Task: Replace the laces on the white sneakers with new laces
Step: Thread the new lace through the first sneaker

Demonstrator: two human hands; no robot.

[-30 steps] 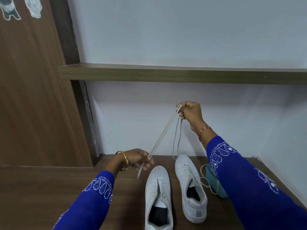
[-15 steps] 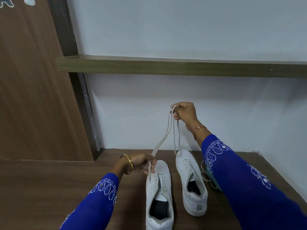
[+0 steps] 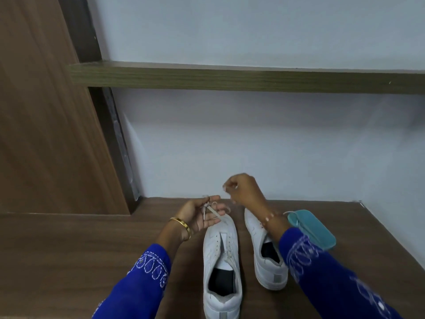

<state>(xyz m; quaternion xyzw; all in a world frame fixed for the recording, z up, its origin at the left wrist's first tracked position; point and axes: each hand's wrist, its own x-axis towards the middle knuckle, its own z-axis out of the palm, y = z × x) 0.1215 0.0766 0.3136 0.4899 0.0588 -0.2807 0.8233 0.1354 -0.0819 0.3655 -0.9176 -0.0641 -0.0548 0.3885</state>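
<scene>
Two white sneakers point(image 3: 222, 256) lower centre. My left hand point(image 3: 202, 215) pinches one lace point(image 3: 213, 211); right hand point(image 3: 243, 189) curled (grip unclear). One teal case point(image 3: 312, 229).

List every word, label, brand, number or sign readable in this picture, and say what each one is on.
None can be read.
The left white sneaker and right white sneaker show no legible brand.
The grey heel tab looks blank.
The teal case bears no visible print.

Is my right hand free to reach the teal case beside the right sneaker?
Probably not yet: the right hand pinches the lace above the sneakers. The teal case lies uncovered beside that forearm, so the path looks open.
</scene>
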